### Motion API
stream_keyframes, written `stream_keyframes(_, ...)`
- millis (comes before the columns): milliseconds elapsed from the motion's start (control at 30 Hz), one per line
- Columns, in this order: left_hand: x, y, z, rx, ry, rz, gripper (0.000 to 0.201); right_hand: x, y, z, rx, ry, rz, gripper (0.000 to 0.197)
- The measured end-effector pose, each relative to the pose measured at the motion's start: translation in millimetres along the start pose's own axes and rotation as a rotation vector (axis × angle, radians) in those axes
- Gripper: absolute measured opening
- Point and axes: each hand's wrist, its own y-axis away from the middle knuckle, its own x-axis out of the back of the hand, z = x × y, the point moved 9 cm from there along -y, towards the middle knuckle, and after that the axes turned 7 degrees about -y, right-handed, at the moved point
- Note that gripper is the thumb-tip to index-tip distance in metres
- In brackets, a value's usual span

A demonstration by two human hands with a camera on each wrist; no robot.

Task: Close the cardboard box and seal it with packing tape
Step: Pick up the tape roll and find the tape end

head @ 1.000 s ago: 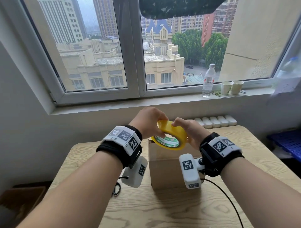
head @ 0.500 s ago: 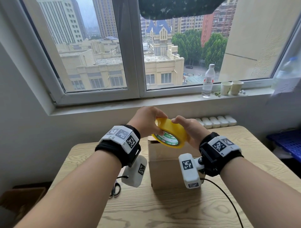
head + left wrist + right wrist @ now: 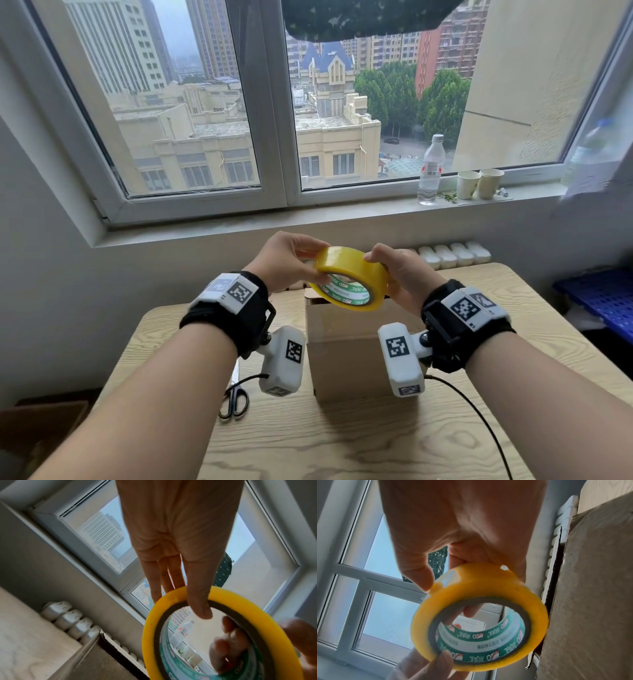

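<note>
A yellow roll of packing tape (image 3: 349, 270) with a green-printed core is held in the air just above the brown cardboard box (image 3: 346, 353). My left hand (image 3: 308, 260) pinches its left rim, thumb below and fingers on top. My right hand (image 3: 387, 270) grips the right side. In the left wrist view the thumb (image 3: 199, 601) lies across the tape roll (image 3: 150, 628), and the right hand's fingers curl inside the core. The right wrist view shows the tape roll (image 3: 488, 588) close to the box (image 3: 590, 588), which has a dark gap along its top edge.
Black-handled scissors (image 3: 234, 399) lie on the wooden table (image 3: 342, 445) left of the box. A cable (image 3: 479, 418) trails from my right wrist across the table. A water bottle (image 3: 431, 168) and two paper cups (image 3: 479, 183) stand on the windowsill. A blue crate (image 3: 603, 298) sits at the right.
Both hands have lifted the tape roll slightly above the box and tilted it. My left fingers have shifted over the top of its rim.
</note>
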Motion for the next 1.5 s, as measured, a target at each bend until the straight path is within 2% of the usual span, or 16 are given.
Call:
stream_keyframes(200, -1.5, -0.6, -15.9, 0.041, 0.161, -0.015, 0.052, 0.6, 1.6, 2.1, -0.021, -0.05, -0.05, 0.035)
stream_keyframes(567, -5.6, 2.2, -25.9, 0.087, 0.254, -0.056, 0.051, -5.6, 6.7, -0.8, -0.018, -0.113, -0.133, 0.037)
stream_keyframes(667, -7.4, 2.8, -18.8, 0.08, 0.223, -0.083, 0.048, -2.8, 6.6, -2.6, -0.024, -0.118, -0.109, 0.034)
stream_keyframes(933, -7.0, 2.4, 2.1, 0.033, 0.135, -0.087, 0.047, 2.8, 8.5, -3.0, -0.038, -0.144, -0.085, 0.045)
stream_keyframes(1100, -8.4, 4.7, 11.3, -0.007, -0.011, -0.074, 0.046, 5.0, 10.4, -3.5, -0.034, -0.113, -0.035, 0.064)
stream_keyframes(1133, -10.2, 3.8, 15.9, -0.028, -0.095, -0.073, 0.046, 5.5, 10.7, -3.7, -0.027, -0.102, -0.017, 0.062)
stream_keyframes(1233, -19.5, -0.3, 35.7, -0.12, -0.427, -0.059, 0.051, 4.5, 12.5, -6.5, 0.013, -0.05, 0.034, 0.035)
stream_keyframes(1300, -21.7, -2.6, 44.7, -0.15, -0.553, -0.033, 0.049, 4.5, 13.5, -7.0, 0.026, -0.04, 0.044, 0.022)
stream_keyframes(1400, -15.7, -5.3, 38.6, -0.116, -0.481, -0.02, 0.051, 3.3, 15.9, -10.3, 0.036, -0.039, 0.023, 0.013)
stream_keyframes(1500, -13.8, -2.4, 31.0, -0.093, -0.418, -0.027, 0.053, -0.3, 19.5, -11.4, 0.04, -0.035, 0.001, 0.018)
